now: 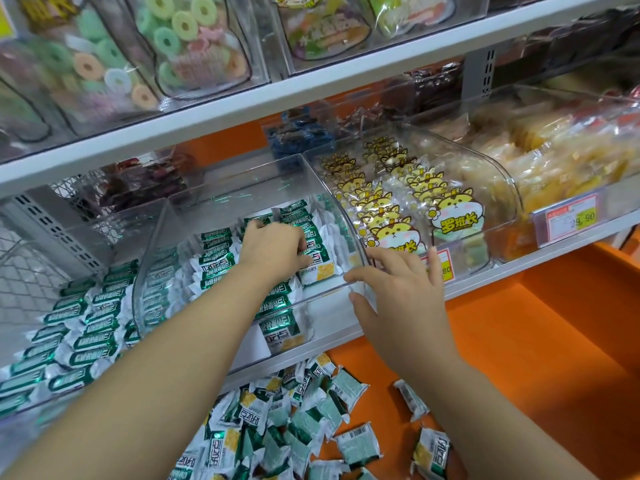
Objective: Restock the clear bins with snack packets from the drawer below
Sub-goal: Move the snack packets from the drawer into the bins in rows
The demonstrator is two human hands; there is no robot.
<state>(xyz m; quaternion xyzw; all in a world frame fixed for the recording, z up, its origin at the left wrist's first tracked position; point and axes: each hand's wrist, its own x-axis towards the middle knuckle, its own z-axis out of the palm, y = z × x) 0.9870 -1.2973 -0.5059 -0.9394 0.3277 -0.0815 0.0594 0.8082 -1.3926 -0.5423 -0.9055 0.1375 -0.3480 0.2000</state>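
Green-and-white snack packets (221,258) stand in rows in the clear bin (311,295), where your left hand (273,247) curls its fingers on one, seemingly seating it. Your right hand (398,282) rests spread-fingered on the bin's front corner, gripping nothing. The next move is probably to reach into the orange drawer (519,341) for loose packets (294,427); the neighbouring bin (498,174) holds yellow cartoon packets (398,209).

Price tag (571,216) print is blurred; the drawer (519,341) is cropped below.
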